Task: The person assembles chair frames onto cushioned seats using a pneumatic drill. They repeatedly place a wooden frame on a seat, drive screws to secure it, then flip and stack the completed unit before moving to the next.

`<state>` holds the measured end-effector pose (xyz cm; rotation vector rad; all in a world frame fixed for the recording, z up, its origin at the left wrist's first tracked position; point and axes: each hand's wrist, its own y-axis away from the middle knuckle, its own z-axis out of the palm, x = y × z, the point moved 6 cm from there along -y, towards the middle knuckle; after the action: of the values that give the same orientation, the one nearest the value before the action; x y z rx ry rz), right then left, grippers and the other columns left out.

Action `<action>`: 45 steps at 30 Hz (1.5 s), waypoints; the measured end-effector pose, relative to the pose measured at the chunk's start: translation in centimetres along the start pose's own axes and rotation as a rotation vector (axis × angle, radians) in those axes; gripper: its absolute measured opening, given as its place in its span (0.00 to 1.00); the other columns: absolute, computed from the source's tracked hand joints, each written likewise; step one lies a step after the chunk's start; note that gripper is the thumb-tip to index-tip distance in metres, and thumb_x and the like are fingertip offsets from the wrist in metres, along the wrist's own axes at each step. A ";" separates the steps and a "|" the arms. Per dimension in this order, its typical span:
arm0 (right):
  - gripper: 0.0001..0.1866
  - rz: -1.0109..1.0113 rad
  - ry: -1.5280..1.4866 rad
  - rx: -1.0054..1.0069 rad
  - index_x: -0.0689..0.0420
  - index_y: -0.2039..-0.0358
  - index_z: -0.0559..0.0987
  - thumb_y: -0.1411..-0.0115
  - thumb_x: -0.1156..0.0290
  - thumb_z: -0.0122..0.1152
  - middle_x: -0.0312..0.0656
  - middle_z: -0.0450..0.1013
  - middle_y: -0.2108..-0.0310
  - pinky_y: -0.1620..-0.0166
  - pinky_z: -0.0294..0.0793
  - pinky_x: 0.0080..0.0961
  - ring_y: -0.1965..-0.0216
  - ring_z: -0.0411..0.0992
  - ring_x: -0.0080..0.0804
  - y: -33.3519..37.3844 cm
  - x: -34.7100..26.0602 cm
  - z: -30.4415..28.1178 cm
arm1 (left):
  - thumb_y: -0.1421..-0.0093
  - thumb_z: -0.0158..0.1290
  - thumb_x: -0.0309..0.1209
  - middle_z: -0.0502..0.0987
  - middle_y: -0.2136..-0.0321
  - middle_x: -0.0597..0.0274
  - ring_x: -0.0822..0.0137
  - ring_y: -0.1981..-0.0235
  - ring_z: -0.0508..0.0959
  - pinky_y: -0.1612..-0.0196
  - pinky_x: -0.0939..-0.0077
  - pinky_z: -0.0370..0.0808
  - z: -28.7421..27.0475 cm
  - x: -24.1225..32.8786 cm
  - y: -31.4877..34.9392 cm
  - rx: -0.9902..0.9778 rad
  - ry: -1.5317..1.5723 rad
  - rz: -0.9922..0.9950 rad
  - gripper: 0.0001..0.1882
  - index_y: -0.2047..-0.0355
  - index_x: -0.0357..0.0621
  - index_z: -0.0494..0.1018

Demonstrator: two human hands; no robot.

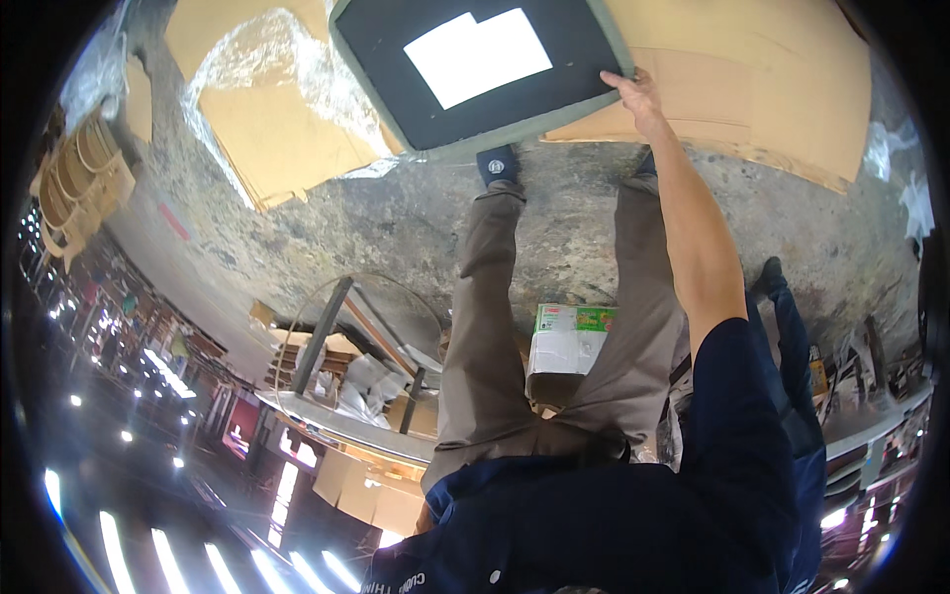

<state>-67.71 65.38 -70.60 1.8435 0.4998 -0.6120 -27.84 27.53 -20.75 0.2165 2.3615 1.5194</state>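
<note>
My right hand [641, 97] grips the right edge of a padded panel [381, 54], its thumb lying over the rim. The panel has a black face and a grey-green border, like the underside of an upholstered seat. A bright white notched patch [480, 57] covers the middle of that face. Its top is cut off by the picture's edge. Below it are my shoe [497, 166] and flat cardboard sheets [712, 94] on the floor. My left hand does not show; only a small skin-coloured patch appears by my shirt at the lower left.
Clear plastic wrap [252, 54] lies over cardboard [282, 139] at the left. Curved wooden frames [84, 183] stand farther left. Behind my legs are a white and green carton [569, 342] and a cluttered rack [341, 396]. Another person's leg [792, 337] shows at the right.
</note>
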 end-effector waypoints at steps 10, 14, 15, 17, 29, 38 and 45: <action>0.43 0.196 -0.330 -0.217 0.75 0.48 0.76 0.55 0.55 0.83 0.53 0.79 0.52 0.48 0.79 0.34 0.52 0.79 0.41 9.7 -9.3 0.4 | 0.33 0.54 0.48 0.77 0.44 0.46 0.54 0.42 0.75 0.39 0.58 0.69 -0.2 -0.2 0.7 0.011 0.022 0.078 0.32 0.38 0.36 0.71; 0.31 0.068 0.038 -0.081 0.70 0.75 0.82 0.57 0.48 0.79 0.56 0.81 0.71 0.56 0.80 0.41 0.66 0.82 0.48 19.5 -23.0 -0.6 | 0.33 0.54 0.48 0.76 0.43 0.47 0.54 0.41 0.74 0.39 0.59 0.69 -2.1 0.3 2.9 0.021 -0.041 0.169 0.32 0.38 0.36 0.71; 0.29 -0.007 0.033 -0.045 0.68 0.80 0.81 0.55 0.48 0.77 0.58 0.81 0.75 0.58 0.80 0.44 0.69 0.82 0.51 22.4 -26.9 -1.0 | 0.33 0.54 0.48 0.76 0.43 0.47 0.54 0.41 0.74 0.38 0.59 0.69 -2.8 0.6 3.3 0.022 -0.059 0.193 0.32 0.38 0.36 0.71; 0.26 -0.141 0.114 0.040 0.67 0.77 0.82 0.52 0.51 0.72 0.62 0.80 0.73 0.59 0.80 0.47 0.68 0.81 0.59 27.6 -33.6 -2.9 | 0.33 0.54 0.47 0.76 0.43 0.47 0.55 0.41 0.74 0.38 0.59 0.68 -4.6 1.0 3.9 0.021 -0.095 0.239 0.32 0.38 0.36 0.70; 0.19 -0.447 0.713 0.644 0.66 0.75 0.82 0.51 0.59 0.70 0.57 0.77 0.68 0.61 0.81 0.48 0.64 0.80 0.55 56.2 -40.5 -24.4 | 0.33 0.55 0.46 0.76 0.43 0.48 0.57 0.41 0.74 0.37 0.60 0.68 -22.5 13.9 -11.2 -0.150 -0.524 0.531 0.31 0.37 0.35 0.70; 0.19 -0.196 0.622 1.355 0.62 0.71 0.84 0.53 0.58 0.76 0.44 0.81 0.76 0.62 0.82 0.37 0.73 0.81 0.42 104.0 -48.0 -33.3 | 0.35 0.55 0.58 0.66 0.34 0.49 0.53 0.32 0.64 0.31 0.56 0.59 -1.7 41.4 6.8 -0.704 -0.770 1.105 0.46 0.29 0.36 0.57; 0.31 -0.232 -0.514 2.162 0.64 0.47 0.81 0.46 0.57 0.78 0.45 0.81 0.55 0.50 0.78 0.27 0.57 0.79 0.30 124.3 -26.8 -13.2 | 0.35 0.53 0.62 0.68 0.34 0.53 0.55 0.31 0.63 0.29 0.54 0.58 15.6 18.6 37.7 -1.952 -0.671 0.685 0.44 0.32 0.38 0.62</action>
<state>-11.48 35.09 40.14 3.2409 -0.7519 -2.2317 -41.54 62.34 3.99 0.7849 -0.2883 2.5801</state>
